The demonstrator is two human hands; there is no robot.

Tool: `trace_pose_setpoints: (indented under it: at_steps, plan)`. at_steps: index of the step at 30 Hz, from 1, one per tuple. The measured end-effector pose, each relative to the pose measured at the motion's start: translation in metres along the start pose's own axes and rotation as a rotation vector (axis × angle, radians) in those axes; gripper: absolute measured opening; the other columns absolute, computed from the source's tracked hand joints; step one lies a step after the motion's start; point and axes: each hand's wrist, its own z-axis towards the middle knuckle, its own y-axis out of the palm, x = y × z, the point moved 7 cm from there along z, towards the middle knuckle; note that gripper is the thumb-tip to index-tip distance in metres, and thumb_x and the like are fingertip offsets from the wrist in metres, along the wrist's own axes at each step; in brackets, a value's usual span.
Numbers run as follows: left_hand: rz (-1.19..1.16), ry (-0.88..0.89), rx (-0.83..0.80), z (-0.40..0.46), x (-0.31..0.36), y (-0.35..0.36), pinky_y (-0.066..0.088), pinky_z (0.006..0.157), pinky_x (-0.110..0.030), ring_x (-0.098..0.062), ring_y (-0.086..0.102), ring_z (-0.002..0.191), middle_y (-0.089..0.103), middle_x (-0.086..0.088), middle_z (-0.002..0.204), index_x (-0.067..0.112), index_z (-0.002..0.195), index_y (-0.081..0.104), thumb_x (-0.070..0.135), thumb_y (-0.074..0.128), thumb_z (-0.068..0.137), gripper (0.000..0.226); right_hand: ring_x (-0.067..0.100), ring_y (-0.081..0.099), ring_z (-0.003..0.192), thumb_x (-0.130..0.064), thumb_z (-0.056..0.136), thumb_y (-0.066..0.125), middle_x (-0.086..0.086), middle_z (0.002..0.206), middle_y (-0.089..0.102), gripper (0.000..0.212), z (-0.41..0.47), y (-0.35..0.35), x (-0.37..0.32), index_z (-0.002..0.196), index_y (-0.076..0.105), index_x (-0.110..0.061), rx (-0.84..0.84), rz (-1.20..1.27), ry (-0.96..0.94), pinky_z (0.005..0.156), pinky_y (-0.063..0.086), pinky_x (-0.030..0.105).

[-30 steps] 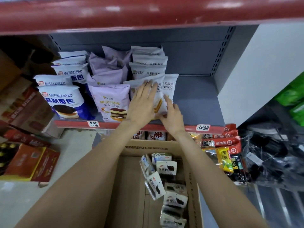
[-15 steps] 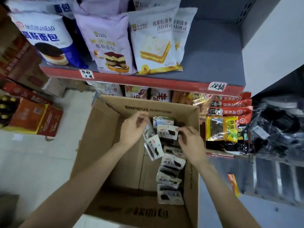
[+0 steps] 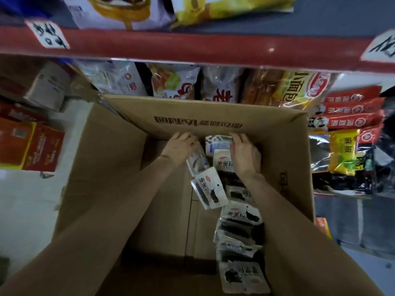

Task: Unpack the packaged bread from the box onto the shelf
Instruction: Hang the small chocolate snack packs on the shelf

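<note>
Two bare hands reach into the open cardboard box (image 3: pixel 119 159), both at its far wall. About eight small white bread packets with dark print can be counted inside; overlap makes the exact number uncertain. They lie in a loose line along the box's right wall, from the far end to the near edge, and the left part of the box floor is bare cardboard.

The left hand (image 3: pixel 181 146) has its fingers curled down over the top of a clear-and-white packet (image 3: pixel 197 162) that stands tilted near the far wall; the fingertips are hidden behind it, so how firmly it is gripped cannot be told. The right hand (image 3: pixel 243 154) lies palm down on the farthest packets (image 3: pixel 218 144), fingers bent over their top edge by the far wall; whether they pinch a packet or only press on it cannot be told.

One red shelf edge (image 3: pixel 192 48) crosses above the box, carrying two handwritten white labels (image 3: pixel 48 35). Two large bread bags (image 3: pixel 224 7) show on the shelf above it, more bagged bread below it.
</note>
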Motion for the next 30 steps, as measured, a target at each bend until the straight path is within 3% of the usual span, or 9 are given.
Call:
trace_pose_setpoints:
  at_steps: [5, 11, 16, 18, 20, 23, 26, 28, 30]
  plan:
    - [-0.041, -0.023, 0.060, -0.008, -0.019, 0.015, 0.029, 0.102, -0.033, -0.021, 0.040, 0.125, 0.052, 0.003, 0.134, 0.026, 0.129, 0.054, 0.029, 0.040, 0.099, 0.033, 0.027, 0.063, 0.088, -0.015, 0.095, 0.051, 0.008, 0.119, 0.053, 0.024, 0.005, 0.016, 0.000, 0.118, 0.056, -0.014, -0.032, -0.186, 0.036, 0.062, 0.040, 0.031]
    - [-0.730, -0.339, 0.222, -0.067, -0.058, 0.027, 0.048, 0.064, -0.034, -0.026, 0.065, 0.082, 0.071, -0.007, 0.092, 0.016, 0.107, 0.065, 0.037, 0.054, 0.093, 0.027, 0.027, 0.058, 0.091, -0.012, 0.089, 0.059, 0.007, 0.100, 0.061, 0.016, -0.021, -0.016, -0.008, 0.099, 0.072, -0.011, 0.096, -0.069, -0.013, 0.063, 0.048, 0.030]
    - [-1.234, -0.466, 0.342, -0.124, -0.063, -0.008, 0.051, 0.065, -0.035, -0.016, 0.066, 0.078, 0.068, -0.003, 0.088, 0.013, 0.092, 0.063, 0.029, 0.060, 0.091, 0.017, 0.026, 0.050, 0.081, -0.019, 0.085, 0.066, 0.007, 0.094, 0.059, 0.008, -0.076, -0.109, -0.024, 0.086, 0.069, -0.012, 0.439, -0.007, -0.082, 0.067, 0.043, 0.032]
    - [-1.321, -0.514, 0.396, -0.147, -0.067, -0.034, 0.047, 0.068, -0.026, -0.013, 0.063, 0.084, 0.065, -0.002, 0.094, 0.014, 0.097, 0.063, 0.028, 0.060, 0.091, 0.015, 0.028, 0.050, 0.086, -0.022, 0.088, 0.062, 0.007, 0.096, 0.062, 0.013, -0.092, -0.144, -0.034, 0.087, 0.068, -0.010, 0.472, 0.061, -0.130, 0.077, 0.040, 0.033]
    - [-1.424, -0.523, 0.467, -0.169, -0.068, -0.065, 0.046, 0.064, -0.017, -0.002, 0.063, 0.078, 0.066, 0.003, 0.088, 0.013, 0.095, 0.061, 0.024, 0.058, 0.093, 0.011, 0.023, 0.055, 0.081, -0.019, 0.092, 0.058, 0.004, 0.088, 0.064, 0.013, -0.104, -0.171, -0.039, 0.091, 0.064, -0.008, 0.388, 0.234, -0.093, 0.069, 0.042, 0.026]
    - [-1.397, -0.463, 0.593, -0.198, -0.070, -0.119, 0.044, 0.061, -0.012, 0.010, 0.059, 0.072, 0.064, 0.012, 0.087, 0.017, 0.098, 0.055, 0.016, 0.056, 0.093, 0.005, 0.016, 0.053, 0.054, -0.018, 0.096, 0.052, 0.005, 0.067, 0.061, 0.013, -0.121, -0.205, -0.037, 0.094, 0.058, -0.007, 0.266, 0.407, -0.012, 0.045, 0.031, 0.025]
    - [-1.351, -0.311, 0.647, -0.216, -0.064, -0.169, 0.049, 0.077, -0.025, 0.001, 0.060, 0.094, 0.058, 0.031, 0.103, 0.028, 0.112, 0.048, 0.007, 0.056, 0.093, 0.029, 0.019, 0.063, 0.066, -0.020, 0.096, 0.052, 0.008, 0.076, 0.067, 0.015, -0.139, -0.245, -0.025, 0.099, 0.060, -0.008, 0.251, 0.495, 0.050, 0.053, 0.047, 0.034]
    - [-1.221, -0.198, 0.644, -0.223, -0.055, -0.201, 0.051, 0.081, -0.034, -0.008, 0.061, 0.100, 0.059, 0.030, 0.106, 0.032, 0.110, 0.052, 0.005, 0.052, 0.093, 0.033, 0.009, 0.061, 0.065, -0.021, 0.095, 0.054, 0.008, 0.077, 0.067, 0.016, -0.149, -0.272, -0.018, 0.098, 0.062, -0.008, 0.243, 0.537, 0.077, 0.054, 0.043, 0.025]
    - [-1.080, -0.125, 0.621, -0.226, -0.042, -0.233, 0.050, 0.083, -0.029, -0.009, 0.060, 0.103, 0.062, 0.022, 0.110, 0.036, 0.106, 0.061, 0.002, 0.050, 0.093, 0.037, 0.017, 0.056, 0.063, -0.023, 0.093, 0.056, 0.008, 0.073, 0.065, 0.015, -0.158, -0.299, -0.012, 0.092, 0.062, -0.009, 0.247, 0.513, 0.079, 0.052, 0.037, 0.021]
